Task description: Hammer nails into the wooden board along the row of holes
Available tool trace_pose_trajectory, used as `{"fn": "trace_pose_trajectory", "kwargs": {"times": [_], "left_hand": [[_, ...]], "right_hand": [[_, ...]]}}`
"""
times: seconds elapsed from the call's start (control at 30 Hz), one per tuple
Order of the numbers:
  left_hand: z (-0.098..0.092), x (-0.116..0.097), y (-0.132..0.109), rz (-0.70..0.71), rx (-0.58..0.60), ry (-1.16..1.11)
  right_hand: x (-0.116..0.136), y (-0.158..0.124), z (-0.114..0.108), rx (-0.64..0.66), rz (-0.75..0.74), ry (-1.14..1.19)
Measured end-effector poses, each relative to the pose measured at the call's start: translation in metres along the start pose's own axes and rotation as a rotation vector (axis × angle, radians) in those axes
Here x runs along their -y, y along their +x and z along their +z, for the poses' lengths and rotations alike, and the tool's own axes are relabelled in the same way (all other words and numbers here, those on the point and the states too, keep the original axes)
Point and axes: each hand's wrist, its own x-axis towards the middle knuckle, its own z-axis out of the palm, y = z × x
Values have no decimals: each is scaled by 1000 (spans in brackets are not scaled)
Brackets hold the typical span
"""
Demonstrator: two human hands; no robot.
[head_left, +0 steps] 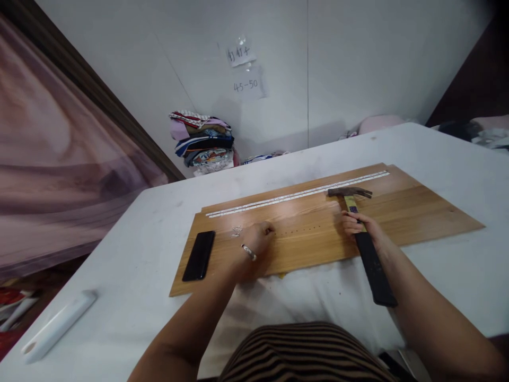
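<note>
A wooden board (246, 254) lies on a white table. My right hand (363, 228) grips a claw hammer (370, 262) near its yellow neck, the head raised over the board and the black handle towards me. My left hand (260, 236), with a bracelet at the wrist, rests low on the board with its fingers pinched together; whatever they hold is too small to make out. A row of small dark dots (300, 231) runs rightward from its fingertips. Left of this hand lies a small pile of nails (236, 231).
A black phone (199, 255) lies on the board's left end. Two white strips (296, 196) run along its far side. At the left of the table (127, 254) sits a long white object (59, 326). Folded clothes (204, 138) are stacked behind the table, by the wall.
</note>
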Motion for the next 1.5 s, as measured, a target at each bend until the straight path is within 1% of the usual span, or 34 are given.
{"fn": "trace_pose_trajectory", "kwargs": {"times": [0.23, 0.37, 0.43, 0.5, 0.57, 0.7, 0.8, 0.9, 0.97, 1.13, 1.23, 1.37, 1.5], "left_hand": [[9, -1, 0, 68, -7, 57], [14, 0, 0, 97, -3, 47], [16, 2, -2, 108, -27, 34], [18, 6, -4, 118, -90, -2], [21, 11, -6, 129, -183, -46], [29, 28, -15, 153, -362, -112], [36, 42, -23, 128, -440, -193], [42, 50, -27, 98, -456, -243], [45, 51, -27, 90, -455, -241], [48, 46, -22, 66, -467, -186], [49, 45, -22, 69, -482, -181], [50, 46, -22, 63, -476, -198], [49, 45, -21, 61, -457, -218]], "right_hand": [[-1, 1, -3, -32, -3, 53], [0, 0, -2, -25, -14, -10], [0, 0, -2, -26, -23, -61], [-1, 1, 0, -50, -28, -104], [-2, 1, 2, -89, -39, -148], [-4, 0, 11, -140, -66, -290], [-9, -4, 22, -156, -54, -432], [-23, -8, 38, -190, -40, -582], [-37, -10, 52, -213, -28, -657], [-74, -10, 93, -161, 98, -828], [-88, -8, 111, -145, 139, -872], [-98, -6, 119, -163, 181, -898], [-100, -7, 123, -170, 216, -889]]}}
